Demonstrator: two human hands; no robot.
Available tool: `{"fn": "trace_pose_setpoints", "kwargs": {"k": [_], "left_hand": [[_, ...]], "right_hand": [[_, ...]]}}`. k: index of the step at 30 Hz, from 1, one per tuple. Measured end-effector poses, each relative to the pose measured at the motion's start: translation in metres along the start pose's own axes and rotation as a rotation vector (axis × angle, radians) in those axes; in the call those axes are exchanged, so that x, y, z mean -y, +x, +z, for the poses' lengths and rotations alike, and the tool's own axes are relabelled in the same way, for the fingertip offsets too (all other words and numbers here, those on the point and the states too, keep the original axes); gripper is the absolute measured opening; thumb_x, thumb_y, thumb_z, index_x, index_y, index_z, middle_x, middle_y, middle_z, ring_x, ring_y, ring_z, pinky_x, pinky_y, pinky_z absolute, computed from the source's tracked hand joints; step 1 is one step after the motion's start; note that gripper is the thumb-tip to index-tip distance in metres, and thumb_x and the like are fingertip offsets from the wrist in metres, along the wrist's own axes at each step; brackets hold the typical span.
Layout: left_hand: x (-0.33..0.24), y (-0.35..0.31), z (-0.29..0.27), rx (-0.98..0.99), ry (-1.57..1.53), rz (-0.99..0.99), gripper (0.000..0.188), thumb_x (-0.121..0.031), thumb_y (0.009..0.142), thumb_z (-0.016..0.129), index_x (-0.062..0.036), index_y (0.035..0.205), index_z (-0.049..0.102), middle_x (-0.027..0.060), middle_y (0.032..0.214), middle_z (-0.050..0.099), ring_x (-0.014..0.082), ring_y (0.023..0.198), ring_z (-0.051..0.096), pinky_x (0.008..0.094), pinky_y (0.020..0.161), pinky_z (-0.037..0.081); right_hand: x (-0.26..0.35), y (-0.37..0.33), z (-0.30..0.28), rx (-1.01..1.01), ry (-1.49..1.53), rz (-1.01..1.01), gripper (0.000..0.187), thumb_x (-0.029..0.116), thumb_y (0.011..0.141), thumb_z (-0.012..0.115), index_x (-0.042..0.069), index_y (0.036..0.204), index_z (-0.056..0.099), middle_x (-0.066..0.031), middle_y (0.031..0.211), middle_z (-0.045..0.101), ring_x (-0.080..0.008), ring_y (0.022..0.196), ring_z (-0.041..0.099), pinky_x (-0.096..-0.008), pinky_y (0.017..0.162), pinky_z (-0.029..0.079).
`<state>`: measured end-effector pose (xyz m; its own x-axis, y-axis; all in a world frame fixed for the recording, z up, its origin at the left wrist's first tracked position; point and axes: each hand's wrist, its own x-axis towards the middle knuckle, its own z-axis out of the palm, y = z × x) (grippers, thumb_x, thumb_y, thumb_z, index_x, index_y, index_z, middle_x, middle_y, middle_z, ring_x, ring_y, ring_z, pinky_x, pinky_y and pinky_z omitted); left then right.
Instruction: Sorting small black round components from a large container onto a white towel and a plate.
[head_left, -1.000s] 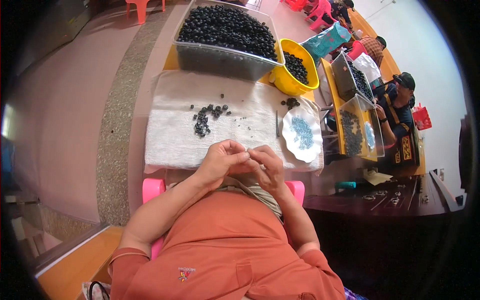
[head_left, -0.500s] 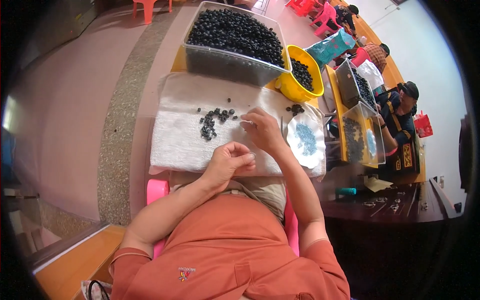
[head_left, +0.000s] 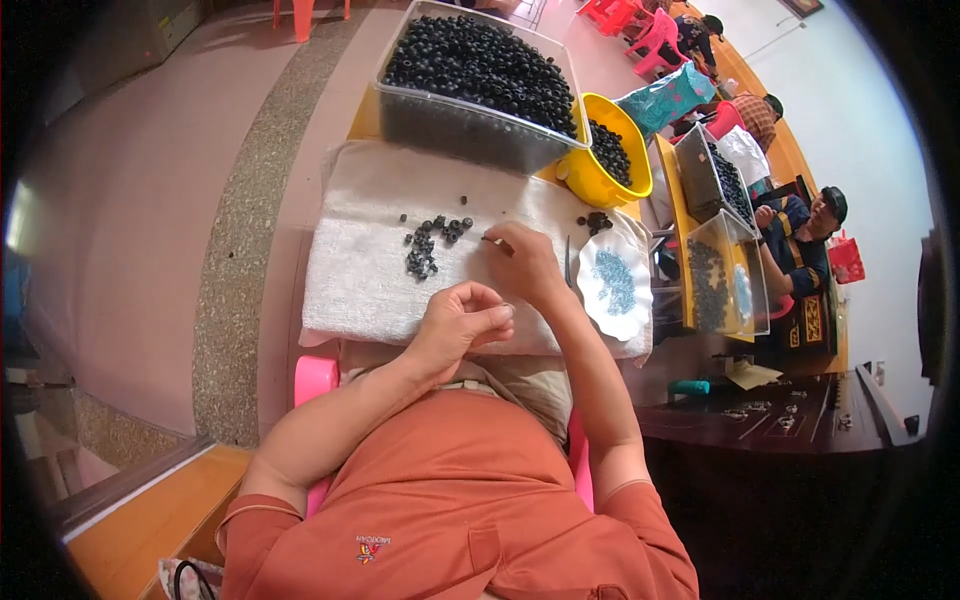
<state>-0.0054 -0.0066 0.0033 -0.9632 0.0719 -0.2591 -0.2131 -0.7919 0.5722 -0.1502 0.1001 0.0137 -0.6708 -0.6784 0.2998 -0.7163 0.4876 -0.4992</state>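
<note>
A loose cluster of small black ring-shaped pieces (head_left: 424, 250) lies on the white towel (head_left: 350, 290). Just right of it is my right hand (head_left: 524, 262), with thumb and fingers pinched around a small black piece (head_left: 489, 239) at the fingertips. Closer to my body, my left hand (head_left: 462, 322) hovers above the towel's front part, thumb pressed against the forefinger. Something tiny shows at that pinch, too small to name. A white scalloped plate (head_left: 626, 323) of small pale blue pieces (head_left: 613, 280) sits right of my right forearm, with a thin dark tool (head_left: 568, 262) beside it.
Behind the towel stand a clear bin (head_left: 470, 135) heaped with black pieces and a yellow bowl (head_left: 590, 185) of more. A few black pieces (head_left: 594, 222) lie near the plate. At right, a person (head_left: 800, 235) sits by another table with clear bins (head_left: 748, 275).
My right hand's fingers have closed together, and a black piece shows at their tips. My left hand keeps its pinch. The whole view has shifted slightly.
</note>
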Motion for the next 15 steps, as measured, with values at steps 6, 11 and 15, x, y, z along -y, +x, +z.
{"fn": "trace_pose_setpoints", "kwargs": {"k": [6, 11, 15], "left_hand": [[-0.001, -0.001, 0.001, -0.007, 0.025, 0.001, 0.010, -0.002, 0.088, 0.066, -0.0037, 0.095, 0.059, 0.0054, 0.086, 0.066, 0.0124, 0.078, 0.066, 0.0284, 0.074, 0.059], [-0.004, -0.002, 0.002, -0.027, 0.038, -0.012, 0.010, -0.002, 0.088, 0.067, -0.0037, 0.094, 0.059, 0.0056, 0.087, 0.066, 0.0124, 0.078, 0.066, 0.0284, 0.074, 0.059], [-0.002, 0.000, 0.001, -0.021, 0.032, -0.012, 0.010, -0.002, 0.088, 0.067, -0.0039, 0.093, 0.059, 0.0056, 0.087, 0.066, 0.0128, 0.078, 0.066, 0.0286, 0.074, 0.059]], "right_hand": [[-0.009, -0.022, -0.010, -0.022, 0.312, 0.088, 0.014, 0.005, 0.082, 0.070, 0.001, 0.095, 0.068, -0.0086, 0.079, 0.066, -0.0118, 0.070, 0.061, -0.0266, 0.064, 0.049], [-0.008, -0.037, -0.015, 0.002, 0.485, 0.213, 0.012, 0.006, 0.088, 0.068, 0.000, 0.099, 0.067, -0.0022, 0.081, 0.065, -0.0072, 0.075, 0.059, -0.0236, 0.067, 0.049], [-0.010, -0.045, -0.016, -0.022, 0.633, 0.267, 0.012, 0.004, 0.090, 0.064, -0.002, 0.100, 0.066, -0.0018, 0.081, 0.065, -0.0082, 0.072, 0.059, -0.0229, 0.066, 0.049]]}}
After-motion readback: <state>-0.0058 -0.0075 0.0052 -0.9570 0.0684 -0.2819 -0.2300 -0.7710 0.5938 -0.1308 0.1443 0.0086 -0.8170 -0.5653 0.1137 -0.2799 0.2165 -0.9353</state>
